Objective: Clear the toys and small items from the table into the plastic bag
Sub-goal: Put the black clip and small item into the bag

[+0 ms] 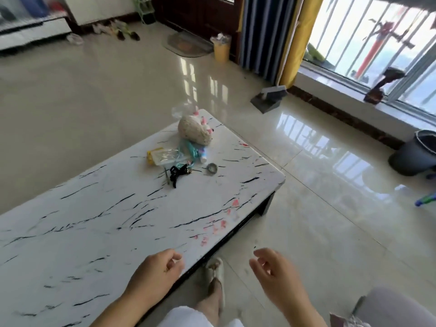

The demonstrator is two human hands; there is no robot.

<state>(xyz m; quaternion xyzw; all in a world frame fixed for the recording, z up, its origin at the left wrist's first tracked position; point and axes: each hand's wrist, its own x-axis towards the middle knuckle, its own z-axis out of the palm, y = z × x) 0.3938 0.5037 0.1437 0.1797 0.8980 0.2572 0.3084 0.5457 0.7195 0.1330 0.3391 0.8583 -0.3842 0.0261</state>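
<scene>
The head view looks down and forward along a white marble-patterned table (99, 223) with black veins and some pink marks near its right edge. At the bottom, the left hand (155, 272) hangs over the near right corner of the table, fingers loosely curled, holding nothing. The right hand (276, 270) hovers off the table over the floor, fingers relaxed and slightly bent, also empty. Between the two hands, a foot in a pale slipper (215, 277) stands on the tiles beside the table's dark base. The small items lie in a cluster at the far end of the table, well apart from both hands. Farthest is a speckled plush toy (194, 133) with pink ears, and a clear plastic bag (182, 112) sits just behind it at the table's far edge. In front of the toy lie a teal item (188, 149) and a white tube (204, 156), touching or overlapping; what the teal item is cannot be told. To their left lies a flat yellow-edged packet (162, 156). Nearer the camera are a black hair clip (175, 173) and, to its right, a small tape roll (212, 168). On the floor beyond stand a yellow bin (221, 49) by the curtain and a dark bucket (415, 154) at the right.
</scene>
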